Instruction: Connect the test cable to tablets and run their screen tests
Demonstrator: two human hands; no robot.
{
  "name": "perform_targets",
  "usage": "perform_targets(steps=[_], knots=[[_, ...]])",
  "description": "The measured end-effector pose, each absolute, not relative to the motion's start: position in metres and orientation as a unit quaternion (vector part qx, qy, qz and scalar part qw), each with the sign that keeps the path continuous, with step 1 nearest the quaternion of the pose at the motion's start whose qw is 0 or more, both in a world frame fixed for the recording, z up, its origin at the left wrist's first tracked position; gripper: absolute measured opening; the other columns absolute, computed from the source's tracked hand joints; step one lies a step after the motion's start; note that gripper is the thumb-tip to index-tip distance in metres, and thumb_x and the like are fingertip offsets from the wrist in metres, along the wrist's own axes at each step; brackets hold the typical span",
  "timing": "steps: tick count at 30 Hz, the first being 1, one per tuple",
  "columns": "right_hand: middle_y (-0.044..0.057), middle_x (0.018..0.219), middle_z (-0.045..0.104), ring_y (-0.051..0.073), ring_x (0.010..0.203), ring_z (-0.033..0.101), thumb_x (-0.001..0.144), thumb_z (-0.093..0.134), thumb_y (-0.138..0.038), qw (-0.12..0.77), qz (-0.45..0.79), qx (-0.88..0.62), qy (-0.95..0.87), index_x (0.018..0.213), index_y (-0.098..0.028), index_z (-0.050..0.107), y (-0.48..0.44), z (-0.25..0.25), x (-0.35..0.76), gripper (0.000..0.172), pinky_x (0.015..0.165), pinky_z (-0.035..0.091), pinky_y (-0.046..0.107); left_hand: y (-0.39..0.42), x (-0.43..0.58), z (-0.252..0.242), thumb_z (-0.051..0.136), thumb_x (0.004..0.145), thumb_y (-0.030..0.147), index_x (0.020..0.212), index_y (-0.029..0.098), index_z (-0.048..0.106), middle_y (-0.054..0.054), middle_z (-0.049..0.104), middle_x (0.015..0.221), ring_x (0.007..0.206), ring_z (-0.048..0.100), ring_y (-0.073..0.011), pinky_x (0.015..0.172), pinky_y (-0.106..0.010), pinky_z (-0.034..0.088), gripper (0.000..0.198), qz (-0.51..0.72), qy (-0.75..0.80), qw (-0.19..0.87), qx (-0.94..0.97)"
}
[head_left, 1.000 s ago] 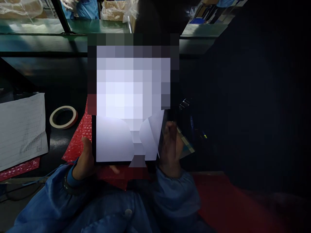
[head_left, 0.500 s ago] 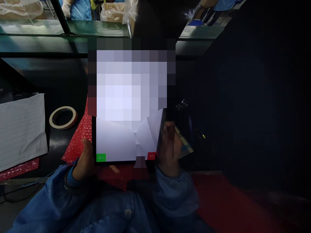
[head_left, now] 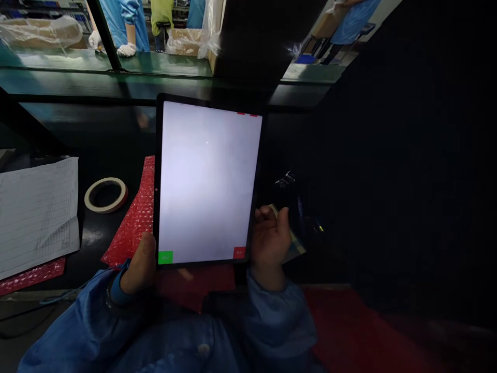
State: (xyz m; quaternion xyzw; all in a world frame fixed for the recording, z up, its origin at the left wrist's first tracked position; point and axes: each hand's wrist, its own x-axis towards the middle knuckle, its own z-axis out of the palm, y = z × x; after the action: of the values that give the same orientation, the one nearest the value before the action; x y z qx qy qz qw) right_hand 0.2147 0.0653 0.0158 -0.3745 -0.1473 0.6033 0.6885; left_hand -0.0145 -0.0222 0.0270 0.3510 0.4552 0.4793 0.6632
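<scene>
A black-bordered tablet (head_left: pixel 209 181) stands tilted before me, its screen lit plain white. A green box sits in the screen's lower left corner and a red one in its lower right. My left hand (head_left: pixel 140 264) grips the tablet's lower left corner, thumb along the edge and a fingertip showing below the bottom edge. Beside the lower right edge is my right hand (head_left: pixel 269 238), palm up, fingers loosely curled and thumb apart. It grips nothing that I can see; whether its fingers touch the tablet's edge is unclear.
Red bubble wrap (head_left: pixel 130 228) lies under and left of the tablet. A tape roll (head_left: pixel 105 195) and a printed paper sheet (head_left: pixel 39 217) are farther left. Small shiny items (head_left: pixel 286 179) lie at right in shadow. Beyond a green-topped bench (head_left: pixel 163 64) are people in blue and plastic-lined boxes.
The tablet has turned slightly and its screen now looks evenly white. My right hand has shifted down, its thumb now spread from the fingers. The whole view has tipped slightly upward.
</scene>
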Motion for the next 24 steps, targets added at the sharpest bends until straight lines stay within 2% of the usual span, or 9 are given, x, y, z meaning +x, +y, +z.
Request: perform_targets(steps=[2, 4, 7, 9, 11, 14, 16, 19, 24], knots=[[-0.006, 0.059, 0.065, 0.011, 0.060, 0.067, 0.072, 0.070, -0.062, 0.694, 0.599, -0.370, -0.150, 0.063, -0.022, 0.060, 0.066, 0.014, 0.214, 0.042, 0.059, 0.055, 0.022, -0.022, -0.015, 0.030, 0.030, 0.074, 0.088, 0.060, 0.020, 0.075, -0.013, 0.070, 0.054, 0.078, 0.073, -0.0330, 0.075, -0.043, 0.062, 0.083, 0.446, 0.443, 0.674, 0.388], [-0.005, 0.059, 0.066, 0.011, 0.059, 0.067, 0.072, 0.070, -0.062, 0.693, 0.597, -0.373, -0.152, 0.063, -0.022, 0.061, 0.067, 0.012, 0.214, 0.042, 0.058, 0.055, 0.022, -0.021, -0.014, 0.033, 0.024, 0.075, 0.088, 0.060, 0.020, 0.076, -0.012, 0.070, 0.052, 0.078, 0.073, -0.0325, 0.079, -0.043, 0.061, 0.088, 0.421, 0.438, 0.680, 0.410], [-0.003, 0.061, 0.068, 0.012, 0.059, 0.068, 0.074, 0.066, -0.066, 0.685, 0.594, -0.384, -0.174, 0.064, -0.021, 0.062, 0.068, 0.013, 0.217, 0.045, 0.056, 0.055, 0.023, -0.020, -0.012, 0.038, 0.029, 0.079, 0.084, 0.057, 0.018, 0.075, -0.011, 0.073, 0.057, 0.076, 0.074, -0.0313, 0.084, -0.042, 0.059, 0.084, 0.449, 0.442, 0.651, 0.424], [0.000, 0.067, 0.071, 0.014, 0.060, 0.069, 0.075, 0.062, -0.070, 0.695, 0.565, -0.390, -0.215, 0.069, -0.021, 0.065, 0.068, 0.020, 0.220, 0.049, 0.054, 0.054, 0.024, -0.020, -0.009, 0.039, 0.041, 0.080, 0.079, 0.056, 0.017, 0.073, -0.011, 0.073, 0.057, 0.066, 0.073, -0.0290, 0.075, -0.041, 0.061, 0.073, 0.474, 0.443, 0.643, 0.408], [0.002, 0.082, 0.075, 0.015, 0.067, 0.070, 0.077, 0.061, -0.068, 0.727, 0.481, -0.399, -0.285, 0.083, -0.022, 0.068, 0.067, 0.033, 0.222, 0.048, 0.054, 0.054, 0.025, -0.020, -0.007, 0.039, 0.059, 0.076, 0.071, 0.063, 0.016, 0.073, -0.008, 0.071, 0.052, 0.051, 0.070, -0.0259, 0.057, -0.037, 0.061, 0.058, 0.494, 0.440, 0.653, 0.368], [0.002, 0.114, 0.071, 0.018, 0.095, 0.069, 0.078, 0.072, -0.047, 0.735, 0.275, -0.430, -0.447, 0.105, -0.029, 0.069, 0.061, 0.058, 0.221, 0.032, 0.072, 0.058, 0.031, -0.020, -0.005, 0.037, 0.075, 0.071, 0.056, 0.082, 0.014, 0.071, -0.007, 0.074, 0.062, 0.043, 0.066, -0.0241, 0.043, -0.034, 0.056, 0.043, 0.498, 0.440, 0.672, 0.327], [0.002, 0.120, 0.069, 0.021, 0.110, 0.065, 0.076, 0.078, -0.032, 0.664, 0.176, -0.450, -0.571, 0.101, -0.032, 0.072, 0.059, 0.074, 0.215, 0.026, 0.090, 0.054, 0.036, -0.020, -0.006, 0.036, 0.077, 0.071, 0.052, 0.087, 0.013, 0.070, -0.010, 0.077, 0.076, 0.048, 0.069, -0.0252, 0.045, -0.035, 0.058, 0.042, 0.493, 0.442, 0.674, 0.328], [-0.001, 0.112, 0.073, 0.022, 0.117, 0.062, 0.078, 0.076, -0.025, 0.531, 0.142, -0.444, -0.708, 0.088, -0.036, 0.075, 0.061, 0.095, 0.200, 0.015, 0.104, 0.045, 0.038, -0.019, -0.008, 0.035, 0.077, 0.072, 0.050, 0.085, 0.013, 0.068, -0.011, 0.077, 0.082, 0.050, 0.070, -0.0250, 0.046, -0.035, 0.059, 0.040, 0.489, 0.438, 0.675, 0.337], [-0.011, 0.128, 0.066, 0.015, 0.133, 0.051, 0.092, 0.059, -0.021, 0.424, 0.095, -0.379, -0.817, 0.110, -0.044, 0.067, 0.059, 0.131, 0.173, 0.031, 0.115, 0.035, 0.037, -0.019, -0.011, 0.028, 0.084, 0.062, 0.049, 0.090, 0.014, 0.067, -0.010, 0.076, 0.082, 0.053, 0.071, -0.0265, 0.049, -0.037, 0.060, 0.047, 0.506, 0.376, 0.686, 0.363]])
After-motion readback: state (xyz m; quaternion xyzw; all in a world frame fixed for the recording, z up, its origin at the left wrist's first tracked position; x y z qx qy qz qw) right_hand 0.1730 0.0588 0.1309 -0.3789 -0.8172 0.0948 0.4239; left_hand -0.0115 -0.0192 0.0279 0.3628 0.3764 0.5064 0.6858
